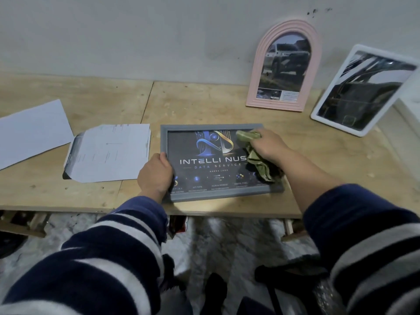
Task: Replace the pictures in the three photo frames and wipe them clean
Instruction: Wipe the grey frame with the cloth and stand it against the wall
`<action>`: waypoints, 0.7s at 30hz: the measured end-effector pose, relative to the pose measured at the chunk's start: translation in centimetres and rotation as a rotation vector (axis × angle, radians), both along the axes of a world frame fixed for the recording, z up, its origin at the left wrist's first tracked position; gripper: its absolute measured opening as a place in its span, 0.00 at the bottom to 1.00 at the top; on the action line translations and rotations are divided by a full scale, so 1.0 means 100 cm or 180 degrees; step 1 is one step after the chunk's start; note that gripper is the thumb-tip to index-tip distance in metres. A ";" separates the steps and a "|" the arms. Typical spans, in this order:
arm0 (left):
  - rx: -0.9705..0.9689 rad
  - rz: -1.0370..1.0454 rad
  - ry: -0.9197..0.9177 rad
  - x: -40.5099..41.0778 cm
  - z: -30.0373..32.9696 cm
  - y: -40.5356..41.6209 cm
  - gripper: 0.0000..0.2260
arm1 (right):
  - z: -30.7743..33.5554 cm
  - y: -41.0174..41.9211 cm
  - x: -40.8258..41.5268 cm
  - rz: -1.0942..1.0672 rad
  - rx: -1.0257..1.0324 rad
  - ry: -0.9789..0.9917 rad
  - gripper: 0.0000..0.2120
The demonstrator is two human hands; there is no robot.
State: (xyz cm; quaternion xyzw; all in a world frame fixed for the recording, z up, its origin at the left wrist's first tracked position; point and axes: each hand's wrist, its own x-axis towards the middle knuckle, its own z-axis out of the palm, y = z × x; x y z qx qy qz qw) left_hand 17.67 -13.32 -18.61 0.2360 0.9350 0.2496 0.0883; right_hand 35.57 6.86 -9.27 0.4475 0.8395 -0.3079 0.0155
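Right hand (pixel 268 145) — fingers curled round a crumpled green cloth (pixel 259 160), pressing it onto the glass at the right side of the grey frame (pixel 218 196). Left hand (pixel 155 175) grips that frame's left edge, thumb on the front, fingers wrapped under. The frame lies flat near the front edge of the wooden counter (pixel 227 103), showing a dark print with white lettering. Left of it, two paper sheets — one printed sheet (pixel 109 153) just beside the frame, one plain sheet (pixel 31 130) farther off. Against the wall behind: a pink arched frame (pixel 254 87) standing upright, and a white frame (pixel 327 105) leaning tilted to its right.
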 end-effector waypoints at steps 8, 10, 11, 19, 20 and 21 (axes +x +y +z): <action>-0.0024 0.0107 0.0068 0.001 -0.002 0.002 0.21 | -0.036 -0.023 0.018 0.0407 0.0414 -0.0654 0.24; -0.0013 0.0130 0.0052 0.002 -0.001 0.002 0.21 | -0.034 -0.030 0.030 0.0468 0.0538 -0.0686 0.21; -0.0004 0.0135 0.0042 0.003 0.000 0.003 0.21 | -0.032 -0.034 0.035 0.0479 0.0598 -0.0722 0.20; 0.0109 0.0265 -0.0079 0.004 0.001 0.003 0.22 | -0.019 -0.056 0.036 0.0038 0.0434 -0.0978 0.12; 0.0126 0.0278 -0.0091 0.004 0.002 0.003 0.22 | -0.018 -0.056 0.034 -0.0070 0.0286 -0.0958 0.11; 0.0138 0.0282 -0.0097 0.005 0.002 0.003 0.22 | -0.017 -0.055 0.030 -0.0188 0.0108 -0.0896 0.09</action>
